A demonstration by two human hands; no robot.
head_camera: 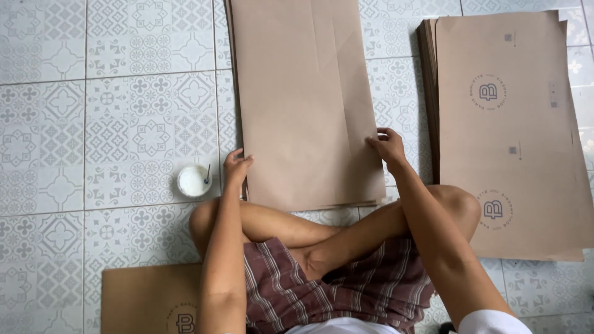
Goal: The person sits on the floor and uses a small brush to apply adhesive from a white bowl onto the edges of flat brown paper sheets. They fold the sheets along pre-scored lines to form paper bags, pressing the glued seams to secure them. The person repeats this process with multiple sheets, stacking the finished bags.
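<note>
Lying flat on the tiled floor (111, 124), just in front of the crossed legs: a stack of plain brown paper sheets (303, 99). Holding its left edge with the left hand (236, 167), fingers together and curled on the paper. Pinching its right edge with the right hand (387, 146), fingertips closed on the top sheet. Seeming an early stage: top sheet not yet folded or glued. Left of the stack, a small white cup (193, 180) with a stick inside. Right of it, a printed pile (513, 124); behind the legs, one more printed sheet (148, 300).
</note>
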